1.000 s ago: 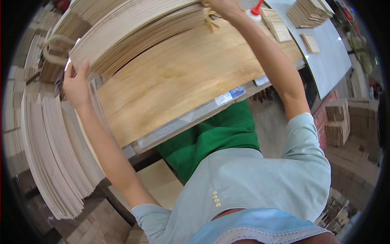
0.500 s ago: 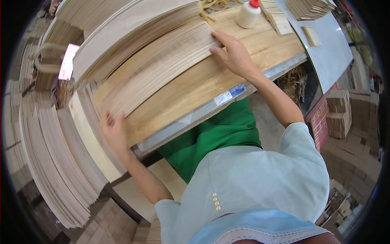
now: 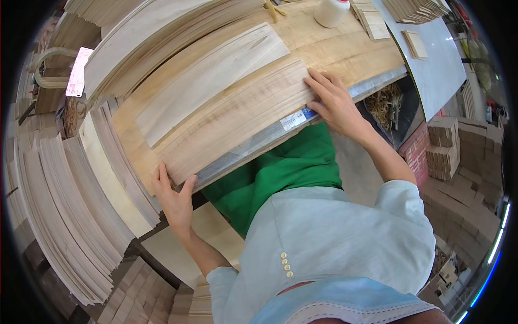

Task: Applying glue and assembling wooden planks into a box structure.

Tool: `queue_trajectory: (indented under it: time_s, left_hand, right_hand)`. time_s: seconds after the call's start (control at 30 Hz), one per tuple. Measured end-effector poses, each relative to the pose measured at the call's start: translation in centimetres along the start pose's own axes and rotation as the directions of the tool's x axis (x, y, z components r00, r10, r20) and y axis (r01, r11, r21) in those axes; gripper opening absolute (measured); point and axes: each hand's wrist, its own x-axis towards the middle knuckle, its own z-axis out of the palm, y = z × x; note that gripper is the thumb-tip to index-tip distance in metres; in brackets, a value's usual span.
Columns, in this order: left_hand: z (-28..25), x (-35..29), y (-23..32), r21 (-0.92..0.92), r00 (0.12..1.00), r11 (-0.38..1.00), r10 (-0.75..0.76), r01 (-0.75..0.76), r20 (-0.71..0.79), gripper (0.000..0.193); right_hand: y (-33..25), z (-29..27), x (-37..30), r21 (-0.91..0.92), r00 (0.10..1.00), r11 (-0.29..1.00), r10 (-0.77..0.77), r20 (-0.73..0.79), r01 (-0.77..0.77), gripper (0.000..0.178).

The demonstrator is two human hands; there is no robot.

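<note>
A long stack of thin wooden strips [image 3: 237,116] lies along the near edge of the wooden worktable [image 3: 350,59]. My left hand [image 3: 175,197] grips its left end, thumb and fingers apart across the corner. At the right end, my right hand [image 3: 337,105] holds the corner with the thumb at the near edge and the fingers over the far side. Just behind the stack, a pale wooden strip [image 3: 210,81] lies flat on the tabletop, with no hand on it. The undersides of both hands are hidden.
Taller stacks of thin boards stand behind [image 3: 183,38] and at the left [image 3: 70,216]. A white bottle [image 3: 331,13] sits at the back, near small wood pieces [image 3: 372,21]. A grey side table [image 3: 431,59] is at the right, above a bin of wood shavings [image 3: 384,105].
Both hands have drawn the stack toward me to the table's near edge. A pale strip now shows separately behind it. The view has shifted slightly.
</note>
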Motion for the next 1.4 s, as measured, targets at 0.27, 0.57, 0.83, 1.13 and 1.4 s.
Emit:
queue_trajectory:
  time_s: [0.27, 0.57, 0.83, 1.13, 1.4]
  left_hand:
    - [-0.6, 2.9, -2.0, 0.108, 0.986, 0.98, 0.166, -0.168, 0.024, 0.087]
    - [-1.3, 6.0, -3.1, 0.031, 0.946, 0.959, 0.273, -0.283, 0.173, 0.106]
    - [-1.4, 5.8, -2.6, 0.068, 0.95, 0.962, 0.249, -0.265, 0.188, 0.105]
    - [-0.7, 5.6, -1.7, 0.088, 0.942, 0.949, 0.284, -0.303, 0.179, 0.106]
    - [2.6, 5.9, 4.5, 0.343, 0.825, 0.751, 0.499, -0.564, 0.265, 0.106]
  right_hand:
    - [2.9, 0.2, 3.3, 0.128, 0.997, 0.991, -0.047, 0.061, 0.039, 0.076]
    - [3.5, 0.5, 5.4, 0.129, 0.967, 0.988, -0.107, 0.231, 0.079, 0.096]
    - [3.9, -0.7, 5.7, 0.15, 0.974, 0.986, -0.107, 0.201, 0.078, 0.09]
    - [12.6, -1.4, 10.1, 0.445, 0.757, 0.863, 0.454, -0.47, -0.241, 0.071]
    - [14.1, -1.0, 10.9, 0.495, 0.799, 0.826, 0.479, -0.364, -0.27, 0.066]
